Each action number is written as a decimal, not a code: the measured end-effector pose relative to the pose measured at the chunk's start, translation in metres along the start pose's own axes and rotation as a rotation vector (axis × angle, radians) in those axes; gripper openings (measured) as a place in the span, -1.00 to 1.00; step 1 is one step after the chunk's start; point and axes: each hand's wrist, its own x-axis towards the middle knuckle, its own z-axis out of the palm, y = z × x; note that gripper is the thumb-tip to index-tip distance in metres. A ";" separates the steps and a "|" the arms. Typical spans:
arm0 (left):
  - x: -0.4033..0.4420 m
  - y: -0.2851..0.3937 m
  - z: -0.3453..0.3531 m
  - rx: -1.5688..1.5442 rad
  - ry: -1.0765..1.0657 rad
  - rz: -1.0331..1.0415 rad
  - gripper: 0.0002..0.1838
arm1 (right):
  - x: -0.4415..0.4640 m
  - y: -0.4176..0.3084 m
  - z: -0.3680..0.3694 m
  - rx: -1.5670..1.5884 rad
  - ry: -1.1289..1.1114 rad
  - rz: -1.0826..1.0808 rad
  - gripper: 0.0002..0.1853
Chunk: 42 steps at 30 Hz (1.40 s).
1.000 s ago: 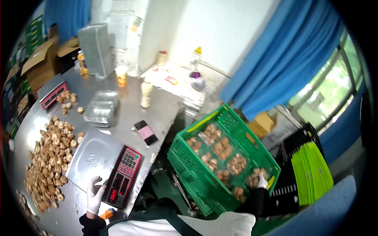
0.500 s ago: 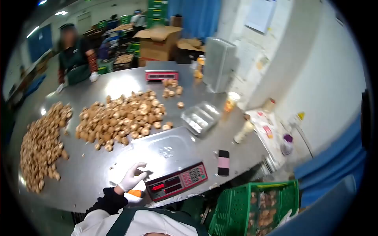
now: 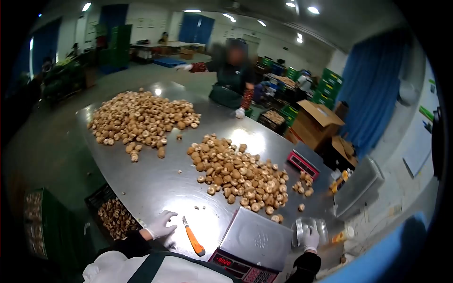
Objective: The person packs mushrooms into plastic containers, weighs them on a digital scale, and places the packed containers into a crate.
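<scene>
My left hand [image 3: 161,225], in a white glove, rests open on the steel table with its fingers apart. Just right of it lies an orange-handled utility knife [image 3: 193,239], blade pointing away from me. My right hand [image 3: 311,238], also gloved, reaches onto a stack of clear plastic trays [image 3: 321,228], with its fingers closed at the near edge. Between my hands stands a scale [image 3: 257,236] with a bare metal plate and a lit red display. Beyond the scale lies a heap of brown mushrooms [image 3: 240,174]; a larger mushroom heap [image 3: 141,115] is farther left.
Across the steel table [image 3: 155,188] stands a co-worker [image 3: 231,75], one arm stretched sideways, the other hand on the table edge. A second scale [image 3: 304,160] and a few mushrooms are at the right. A crate of mushrooms [image 3: 115,217] sits below the left edge.
My view has swung left. My right hand now shows at the plastic trays. My left hand has moved off the scale's edge to the table beside the knife. The co-worker has raised an arm.
</scene>
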 end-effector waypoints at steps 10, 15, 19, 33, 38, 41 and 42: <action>-0.057 -0.012 -0.007 0.184 0.090 -0.334 -0.50 | 0.018 0.031 0.081 -0.216 -0.122 0.078 -0.78; -0.043 -0.003 0.005 0.185 0.113 -0.302 -0.54 | 0.020 0.056 0.079 -0.199 -0.086 0.073 -0.77; -0.035 0.005 0.013 0.149 0.054 -0.262 -0.53 | 0.025 0.067 0.071 -0.131 -0.065 0.104 -0.78; -0.044 0.004 0.024 0.095 0.060 -0.287 -0.52 | 0.019 0.097 0.066 0.024 0.246 0.280 -0.79; -0.043 0.001 0.027 0.083 0.062 -0.267 -0.52 | 0.017 0.053 0.004 0.025 0.590 0.165 -0.84; -0.040 -0.012 0.034 0.016 0.060 -0.222 -0.55 | -0.019 -0.014 -0.034 0.189 0.462 0.068 -0.86; -0.036 -0.012 0.035 0.014 0.052 -0.215 -0.56 | -0.035 -0.023 -0.038 0.168 0.453 0.086 -0.86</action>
